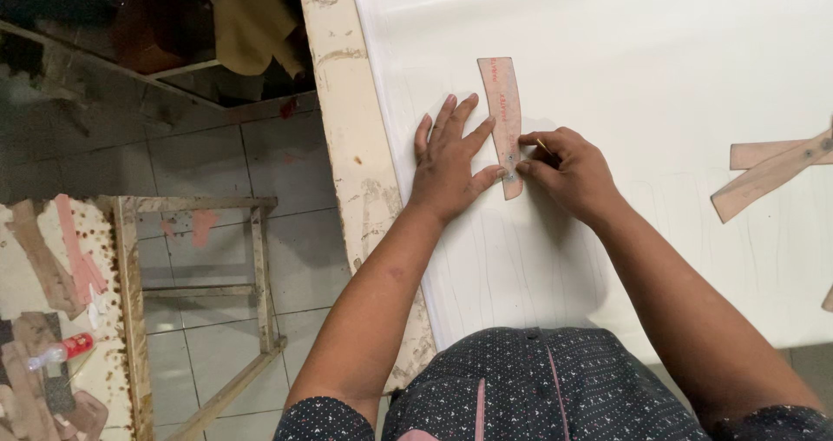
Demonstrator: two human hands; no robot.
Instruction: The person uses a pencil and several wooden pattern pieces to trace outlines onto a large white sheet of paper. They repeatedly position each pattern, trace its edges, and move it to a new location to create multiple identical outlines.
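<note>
Pattern strip (pixel 504 120) on sheet (pixel 659 76), on counter (pixel 347 102); left hand (pixel 447 159) on its left, right hand (pixel 573 167) on its right; crossed strips (pixel 772 176) far right.

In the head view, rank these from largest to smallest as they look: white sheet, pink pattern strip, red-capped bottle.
1. white sheet
2. pink pattern strip
3. red-capped bottle, though it lies lower, farther from the camera, so unsure.

Hands: you have two on the white sheet (pixel 659 85), the left hand (pixel 447 163) and the right hand (pixel 573 167).
Cardboard patterns: you can count one curved strip (pixel 503 102) between your hands, and two crossed pieces (pixel 772 167) right of it.
Pens: one thin pen (pixel 542 144).
Bottles: one red-capped bottle (pixel 61 351), far left of the strip.
</note>
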